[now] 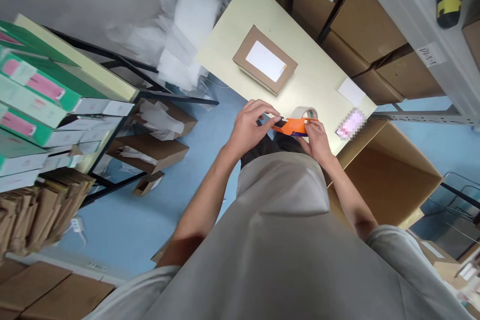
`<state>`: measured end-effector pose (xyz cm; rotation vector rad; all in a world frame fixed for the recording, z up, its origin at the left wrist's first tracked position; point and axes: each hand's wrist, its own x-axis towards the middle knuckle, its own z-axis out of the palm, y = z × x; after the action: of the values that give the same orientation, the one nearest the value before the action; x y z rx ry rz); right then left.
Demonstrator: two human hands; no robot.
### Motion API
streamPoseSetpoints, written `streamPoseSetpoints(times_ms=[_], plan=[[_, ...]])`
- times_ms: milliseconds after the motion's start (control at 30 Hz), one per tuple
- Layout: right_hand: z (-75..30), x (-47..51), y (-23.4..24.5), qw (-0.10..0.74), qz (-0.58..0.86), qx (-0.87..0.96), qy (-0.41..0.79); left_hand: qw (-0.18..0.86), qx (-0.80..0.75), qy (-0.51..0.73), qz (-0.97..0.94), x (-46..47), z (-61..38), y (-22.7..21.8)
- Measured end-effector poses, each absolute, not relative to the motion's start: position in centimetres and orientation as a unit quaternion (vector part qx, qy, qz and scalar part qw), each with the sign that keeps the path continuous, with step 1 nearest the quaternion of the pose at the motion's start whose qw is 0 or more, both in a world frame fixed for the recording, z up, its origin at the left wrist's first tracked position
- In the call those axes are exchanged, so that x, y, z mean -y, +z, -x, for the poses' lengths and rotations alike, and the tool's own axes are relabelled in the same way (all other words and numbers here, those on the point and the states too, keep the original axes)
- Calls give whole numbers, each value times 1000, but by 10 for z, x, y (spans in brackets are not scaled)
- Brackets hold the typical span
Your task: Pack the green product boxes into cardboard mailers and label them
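An orange tape dispenser [294,126] with a roll of tape [304,111] is held between my hands, just off the table's near edge. My right hand [318,141] is closed round its right end. My left hand [254,124] has its thumb and index finger pinched at the dispenser's black left end; whether a tape end lies between them is too small to tell. Beyond the hands, a closed brown cardboard box [245,60] with a white label [265,60] on top rests on the pale yellow table [227,35].
A white slip [351,91] and a blurred-out phone-like thing [350,124] lie on the table's right part. A large open carton [390,170] stands right of me. Shelved boxes [367,20] line the far side. Green-and-white boxes [33,90] are stacked on the left rack.
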<state>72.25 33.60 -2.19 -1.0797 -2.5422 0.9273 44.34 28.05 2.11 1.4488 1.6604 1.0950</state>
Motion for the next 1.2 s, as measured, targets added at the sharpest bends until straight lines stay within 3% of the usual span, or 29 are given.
streamPoseSetpoints(times_ms=[333,833,1200], plan=[[-727,-337,-12,127,356,881,284,164,-622,440,-626,-265,-451,32],[-758,-331,-18,47,305,917,254,123,-628,441,-629,-248,-481,-8],[-739,-335,18,119,240,952,150,58,-613,464,-637,-215,-471,26]])
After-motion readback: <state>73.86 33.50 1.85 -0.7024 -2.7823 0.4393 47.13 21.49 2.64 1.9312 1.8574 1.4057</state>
